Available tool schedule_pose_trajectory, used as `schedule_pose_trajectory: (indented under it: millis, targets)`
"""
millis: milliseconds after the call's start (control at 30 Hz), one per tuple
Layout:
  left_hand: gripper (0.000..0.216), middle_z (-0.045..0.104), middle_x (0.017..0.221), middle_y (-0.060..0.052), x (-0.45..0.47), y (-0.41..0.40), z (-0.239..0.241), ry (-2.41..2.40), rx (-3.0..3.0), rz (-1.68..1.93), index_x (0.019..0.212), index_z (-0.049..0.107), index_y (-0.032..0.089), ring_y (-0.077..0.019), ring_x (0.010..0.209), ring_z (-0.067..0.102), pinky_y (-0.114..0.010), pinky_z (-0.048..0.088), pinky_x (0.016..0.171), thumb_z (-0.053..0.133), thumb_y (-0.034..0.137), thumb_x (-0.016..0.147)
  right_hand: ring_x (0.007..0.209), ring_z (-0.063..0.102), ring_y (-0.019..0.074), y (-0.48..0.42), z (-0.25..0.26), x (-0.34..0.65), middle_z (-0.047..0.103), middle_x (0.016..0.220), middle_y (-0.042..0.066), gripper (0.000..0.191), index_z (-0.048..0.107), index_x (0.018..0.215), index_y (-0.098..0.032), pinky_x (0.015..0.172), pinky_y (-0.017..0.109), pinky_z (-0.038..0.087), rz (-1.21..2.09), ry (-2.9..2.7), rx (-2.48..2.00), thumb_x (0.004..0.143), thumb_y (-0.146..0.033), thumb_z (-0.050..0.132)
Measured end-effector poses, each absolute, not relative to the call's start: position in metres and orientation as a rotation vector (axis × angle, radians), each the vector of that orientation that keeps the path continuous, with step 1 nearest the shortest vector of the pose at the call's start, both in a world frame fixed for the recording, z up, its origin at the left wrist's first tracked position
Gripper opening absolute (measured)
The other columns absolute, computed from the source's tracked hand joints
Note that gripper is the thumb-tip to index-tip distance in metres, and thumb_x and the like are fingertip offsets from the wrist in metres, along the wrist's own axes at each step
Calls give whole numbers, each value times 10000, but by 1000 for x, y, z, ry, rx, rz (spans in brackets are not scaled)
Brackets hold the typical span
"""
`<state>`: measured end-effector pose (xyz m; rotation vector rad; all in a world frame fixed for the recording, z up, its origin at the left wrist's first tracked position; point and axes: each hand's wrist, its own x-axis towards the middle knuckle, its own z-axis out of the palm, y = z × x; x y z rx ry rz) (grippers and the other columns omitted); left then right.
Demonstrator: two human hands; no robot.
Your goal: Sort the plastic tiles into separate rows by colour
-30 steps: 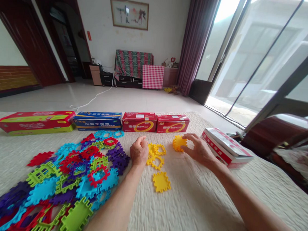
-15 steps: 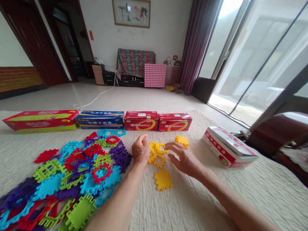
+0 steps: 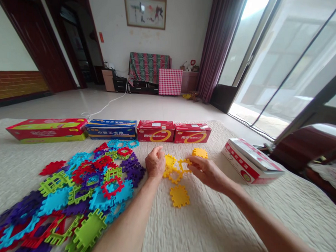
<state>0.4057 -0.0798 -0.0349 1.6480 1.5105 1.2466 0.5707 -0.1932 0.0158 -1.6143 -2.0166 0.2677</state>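
My right hand [image 3: 205, 170] pinches a thin yellow open-frame building piece [image 3: 184, 166] between thumb and fingers. Just left of that, several yellow toothed interlocking pieces [image 3: 175, 175] lie in a small heap on the cloth. My left hand [image 3: 155, 163] rests against the heap's left side with its fingers curled closed; whatever it may hold is hidden. A solid yellow square [image 3: 179, 196] lies flat nearer to me, and another yellow piece [image 3: 199, 153] sits behind my right hand.
A big spread of red, blue, green and purple pieces [image 3: 87, 191] covers the left side. Across the back stand a red-green box [image 3: 47, 131], a blue box [image 3: 111, 129] and two red boxes [image 3: 155, 131]. A white-red box [image 3: 252, 161] stands at right.
My right hand has closed on a yellow frame piece and drawn it rightward off the heap. My left hand stays nearly where it was beside the yellow pieces.
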Motion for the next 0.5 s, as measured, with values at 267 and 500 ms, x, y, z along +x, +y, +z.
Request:
schedule_pose_trajectory:
  millis: [267, 500]
  targets:
    - [328, 742, 898, -45, 406, -79, -37, 1501, 1652, 1247, 1014, 696, 198, -187, 881, 671, -274, 486, 824, 454, 211, 792, 537, 569, 146, -206, 27, 581, 632, 617, 23, 83, 612, 737, -201, 499, 262, 398, 307, -2041, -2103, 763, -275, 585]
    - [333, 741, 897, -49, 406, -80, -35, 1514, 1664, 1237, 1015, 697, 194, -195, 878, 670, -285, 483, 826, 452, 216, 790, 875, 634, 250, -211, 29, 576, 654, 983, 118, 261, 627, 1000, -178, 738, 380, 491, 90, -2139, -2106, 760, -279, 621]
